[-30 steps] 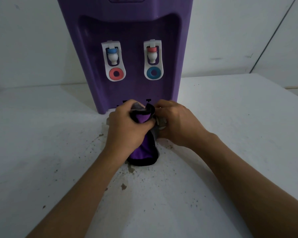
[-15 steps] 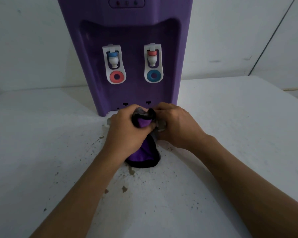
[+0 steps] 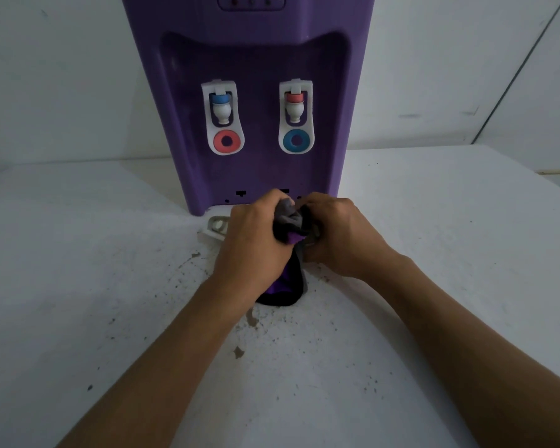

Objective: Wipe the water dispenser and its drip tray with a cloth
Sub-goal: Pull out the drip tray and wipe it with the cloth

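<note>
Water dispenser (image 3: 249,101) is set upright on the table (image 3: 78,270), against the wall (image 3: 55,76) behind. Two taps are mounted side by side in its front recess: left tap (image 3: 221,109), right tap (image 3: 295,105). Drip tray (image 3: 215,228) is placed on the table just before the dispenser base. Left hand (image 3: 253,250) and right hand (image 3: 340,237) are brought together over the tray, with the cloth (image 3: 288,227) gripped between them. The cloth's lower end is trailed onto the table nearer the person. Debris specks (image 3: 238,352) are scattered before it.

Both forearms are bare to the frame edge; left hand (image 3: 251,245) and right hand (image 3: 343,236) ungloved.
</note>
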Tool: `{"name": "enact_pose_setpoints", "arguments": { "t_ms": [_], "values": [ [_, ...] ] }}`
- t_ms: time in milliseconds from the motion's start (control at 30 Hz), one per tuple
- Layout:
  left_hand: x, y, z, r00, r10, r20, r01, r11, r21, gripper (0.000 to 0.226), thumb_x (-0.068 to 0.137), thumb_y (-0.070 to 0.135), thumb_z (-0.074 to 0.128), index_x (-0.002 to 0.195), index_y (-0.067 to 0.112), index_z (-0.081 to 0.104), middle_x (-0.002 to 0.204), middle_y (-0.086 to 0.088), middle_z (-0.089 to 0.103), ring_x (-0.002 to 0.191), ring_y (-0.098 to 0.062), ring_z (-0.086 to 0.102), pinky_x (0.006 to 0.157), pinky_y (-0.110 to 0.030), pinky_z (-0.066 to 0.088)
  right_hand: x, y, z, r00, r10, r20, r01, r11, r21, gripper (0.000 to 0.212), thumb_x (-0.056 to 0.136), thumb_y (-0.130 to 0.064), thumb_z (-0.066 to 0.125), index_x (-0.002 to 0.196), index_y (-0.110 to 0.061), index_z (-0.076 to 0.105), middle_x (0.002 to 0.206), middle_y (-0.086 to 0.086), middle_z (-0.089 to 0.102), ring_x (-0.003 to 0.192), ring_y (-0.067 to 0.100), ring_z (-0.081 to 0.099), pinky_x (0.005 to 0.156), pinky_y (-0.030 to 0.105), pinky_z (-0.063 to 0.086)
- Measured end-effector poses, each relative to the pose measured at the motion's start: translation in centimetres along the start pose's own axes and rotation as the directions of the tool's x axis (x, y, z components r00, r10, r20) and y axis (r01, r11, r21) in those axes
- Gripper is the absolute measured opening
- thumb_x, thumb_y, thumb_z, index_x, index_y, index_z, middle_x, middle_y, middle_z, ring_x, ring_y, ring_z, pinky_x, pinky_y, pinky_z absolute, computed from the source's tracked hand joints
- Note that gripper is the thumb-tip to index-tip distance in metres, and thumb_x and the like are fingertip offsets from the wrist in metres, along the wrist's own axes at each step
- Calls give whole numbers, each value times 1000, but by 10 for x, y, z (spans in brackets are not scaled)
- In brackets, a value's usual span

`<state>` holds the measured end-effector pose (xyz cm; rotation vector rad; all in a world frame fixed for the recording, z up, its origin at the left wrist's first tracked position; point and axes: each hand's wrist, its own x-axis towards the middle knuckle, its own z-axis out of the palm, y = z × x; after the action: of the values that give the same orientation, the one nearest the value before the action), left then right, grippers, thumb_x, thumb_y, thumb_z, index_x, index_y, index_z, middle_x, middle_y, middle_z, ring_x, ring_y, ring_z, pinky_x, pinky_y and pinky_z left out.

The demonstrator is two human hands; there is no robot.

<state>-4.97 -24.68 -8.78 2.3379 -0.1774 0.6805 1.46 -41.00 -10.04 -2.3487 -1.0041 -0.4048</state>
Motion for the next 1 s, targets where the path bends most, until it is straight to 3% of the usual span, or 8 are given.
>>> {"name": "enact_pose_setpoints", "arguments": {
  "t_ms": [200, 333, 467, 533, 667, 733, 867, 1000],
  "values": [
    [2, -8, -11, 995, 19, 102, -14, 999, -48, 36, 85, 20, 87, 118, 19, 73, 103, 5, 78, 93, -8, 71, 78, -11, 55, 0, 3, -1, 1000, -8, 2, 8, 1000, 20, 53, 63, -11, 91, 114, -13, 73, 106, 1, 70, 88, 21, 66, 76, 35, 57],
    [3, -9, -10, 999, -48, -22, 46, 994, -100, 31, 81, 18, 90, 107, 13, 74, 98, 1, 76, 94, -17, 72, 81, -36, 62, 2, 3, 0, 1000, 1, -2, -1, 1000, -1, 46, 66, -17, 94, 106, -16, 71, 96, -10, 61, 77, 8, 55, 71, 7, 40],
    [2, -7, -4, 993, -78, -88, 66, 989, -130, 32, 82, 16, 89, 108, 15, 70, 97, 0, 75, 92, -16, 71, 77, -34, 63, 1, 0, -1, 1000, 27, -12, -27, 1000, 11, 47, 63, -21, 96, 94, -27, 62, 83, -24, 49, 69, -8, 51, 64, 0, 35],
    [1, -6, -2, 998, -44, -55, 38, 994, -104, 37, 81, 14, 89, 112, 18, 69, 101, 1, 75, 94, -12, 70, 76, -26, 62, 0, 0, -1, 999, 39, -19, -39, 999, 18, 47, 62, -20, 97, 96, -23, 65, 86, -19, 58, 72, -5, 57, 63, 2, 37],
    [0, -5, 0, 998, -43, 51, 41, 999, 33, 55, 84, 16, 86, 132, 27, 62, 115, -2, 72, 82, 1, 49, 68, -1, 42, 0, -2, -2, 999, 43, -22, -43, 999, 23, 78, 58, -20, 98, 129, -21, 67, 115, -3, 73, 96, 12, 67, 82, 12, 48],
    [1, -6, -2, 995, -33, 97, 23, 994, 106, 67, 88, 22, 84, 146, 30, 52, 124, -6, 68, 94, -9, 50, 81, -9, 41, 0, -4, -4, 999, 46, -21, -45, 998, 48, 84, 58, -20, 99, 134, -22, 63, 119, -3, 73, 101, 14, 69, 86, 23, 56],
    [1, -2, -5, 987, -5, 158, -24, 983, 180, 77, 87, 20, 84, 154, 28, 46, 127, -11, 69, 110, -26, 69, 94, -38, 61, -1, -7, -7, 998, 67, -9, -67, 996, 52, 83, 59, -23, 99, 134, -19, 63, 120, 0, 74, 104, 20, 71, 88, 36, 60],
    [-1, -1, -8, 977, -27, 211, -17, 978, 206, 79, 89, 24, 82, 157, 30, 43, 129, -10, 68, 112, -25, 67, 98, -42, 59, 0, -7, -8, 997, 74, -7, -74, 996, 53, 75, 64, -28, 98, 130, -17, 65, 118, 0, 74, 103, 20, 71, 88, 39, 60]
  ]
}}
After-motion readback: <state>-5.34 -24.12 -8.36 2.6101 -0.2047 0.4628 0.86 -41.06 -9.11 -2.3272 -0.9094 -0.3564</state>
